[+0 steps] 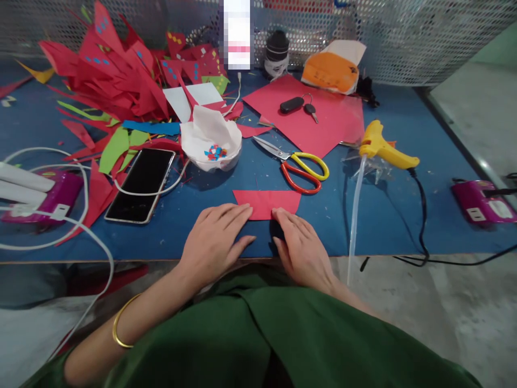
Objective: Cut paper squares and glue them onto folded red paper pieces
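A red piece of paper (pixel 266 205), folded into a flat shape wider at the top, lies near the front edge of the table. My left hand (pixel 218 237) lies flat with its fingertips pressing the paper's left end, thumb apart. On the right end rest the fingers of my right hand (pixel 302 245), its thumb held away below. Both hands are open and touch the paper without gripping it. Just beyond it lie scissors (pixel 301 164) with one yellow and one red handle, blades pointing left.
A white paper bowl (pixel 212 143) holds small coloured bits. Left are a phone (pixel 141 183), white cables and a heap of red cut paper (pixel 113 70). Red sheets (pixel 339 121) with keys (pixel 309 110) lie behind; a yellow glue gun (pixel 388 148) is on the right.
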Tool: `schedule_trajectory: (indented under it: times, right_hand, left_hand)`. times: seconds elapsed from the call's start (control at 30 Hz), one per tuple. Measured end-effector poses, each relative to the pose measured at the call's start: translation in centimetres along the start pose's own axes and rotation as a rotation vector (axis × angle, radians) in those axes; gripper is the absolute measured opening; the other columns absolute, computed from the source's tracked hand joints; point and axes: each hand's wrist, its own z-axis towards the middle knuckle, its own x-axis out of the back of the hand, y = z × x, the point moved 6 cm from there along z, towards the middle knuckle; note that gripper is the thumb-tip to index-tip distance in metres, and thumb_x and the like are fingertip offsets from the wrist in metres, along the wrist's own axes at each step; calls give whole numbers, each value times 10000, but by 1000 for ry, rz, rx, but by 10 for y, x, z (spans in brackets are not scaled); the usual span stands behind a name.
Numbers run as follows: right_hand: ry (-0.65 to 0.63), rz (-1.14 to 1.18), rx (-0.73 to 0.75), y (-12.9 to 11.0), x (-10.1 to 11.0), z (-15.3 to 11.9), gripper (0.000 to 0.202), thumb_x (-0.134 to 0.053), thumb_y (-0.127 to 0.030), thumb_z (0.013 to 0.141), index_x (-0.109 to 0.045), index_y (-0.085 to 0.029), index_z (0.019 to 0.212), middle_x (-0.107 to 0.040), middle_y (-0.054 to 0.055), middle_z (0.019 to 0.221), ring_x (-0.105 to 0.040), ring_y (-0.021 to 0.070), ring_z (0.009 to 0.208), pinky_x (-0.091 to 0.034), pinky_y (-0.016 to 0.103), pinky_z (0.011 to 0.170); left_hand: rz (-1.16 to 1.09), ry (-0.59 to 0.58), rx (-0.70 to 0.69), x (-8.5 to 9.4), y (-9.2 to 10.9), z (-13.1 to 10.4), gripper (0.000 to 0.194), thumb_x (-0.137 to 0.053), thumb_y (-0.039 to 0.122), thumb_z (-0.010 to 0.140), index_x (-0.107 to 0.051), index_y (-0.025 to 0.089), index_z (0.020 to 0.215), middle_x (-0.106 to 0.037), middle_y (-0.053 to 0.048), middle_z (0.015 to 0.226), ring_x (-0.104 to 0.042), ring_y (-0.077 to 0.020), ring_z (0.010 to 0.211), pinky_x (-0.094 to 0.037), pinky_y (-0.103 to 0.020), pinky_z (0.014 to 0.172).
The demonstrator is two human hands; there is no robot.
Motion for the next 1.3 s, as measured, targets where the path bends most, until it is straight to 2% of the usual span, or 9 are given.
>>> schedule_trajectory:
  times: [0.33,0.57,0.63,0.73,0.8,0.9,1.03,1.2,1.3]
  right_hand:
    - [172,155,-266,17,11,10,499,-512,-248,958,-416,-183,1444,-701,137,1199,-663,265,1084,-526,476,905]
    - [120,31,-108,1,36,34,201,-602,-284,924,-686,-229,1099,-755,47,877,-639,222,809,-448,380,728]
    - [195,207,-207,6,43,37,105,-616,-263,909,-707,-240,955,-738,20,840,-629,191,766,-464,352,700]
    - [411,658,-534,28,44,31,72,-685,-288,836,-669,-243,890,-695,-18,791,-607,150,657,-494,306,605]
    - [488,944,-701,37,35,27,149,-721,-320,781,-627,-234,859,-662,-26,768,-589,136,608,-503,294,555]
    - [457,1186,-786,40,21,27,201,-713,-348,761,-568,-227,829,-618,-26,751,-556,122,568,-514,288,512]
    - [366,1207,-751,36,13,28,209,-649,-371,802,-577,-231,939,-649,-4,825,-575,130,588,-543,306,529]
    - [395,1080,-725,41,14,18,210,-634,-372,841,-603,-226,989,-660,-7,761,-611,148,614,-555,304,529]
    - [345,825,-582,42,25,13,402,-485,-286,946,-492,-279,1348,-717,25,905,-665,174,707,-575,334,596]
  left_hand:
    - [-238,131,222,0,-6,25,64,-664,206,871,-657,192,809,-712,-48,910,-606,-217,862,-460,-361,769]
    - [-107,201,-91,33,15,32,114,-558,219,953,-655,229,895,-742,-8,969,-623,-209,1051,-364,-458,1063]
    - [-197,363,-22,44,13,32,103,-608,255,932,-652,233,1022,-712,-33,1145,-596,-210,1158,-348,-454,1116]
    - [-489,553,264,42,-5,27,411,-687,346,875,-569,210,1244,-629,-106,1307,-575,-236,1222,-447,-429,1059]
    - [-783,468,419,22,-15,29,519,-693,396,857,-520,197,1304,-609,-141,1336,-613,-244,1188,-503,-416,1002]
    - [-1196,144,584,-10,-16,35,518,-639,426,882,-517,171,1315,-663,-166,1267,-668,-250,1110,-560,-392,909]
    - [-1457,-79,680,-19,-8,41,453,-672,442,854,-614,189,1226,-725,-113,1132,-705,-235,996,-581,-338,795]
    - [-1650,-118,839,-20,-8,43,417,-782,245,745,-656,164,1134,-706,-18,752,-658,-115,605,-493,-202,533]
    - [-1638,-51,870,-18,-16,45,356,-787,182,718,-647,134,1042,-672,6,715,-608,-72,534,-460,-162,492]
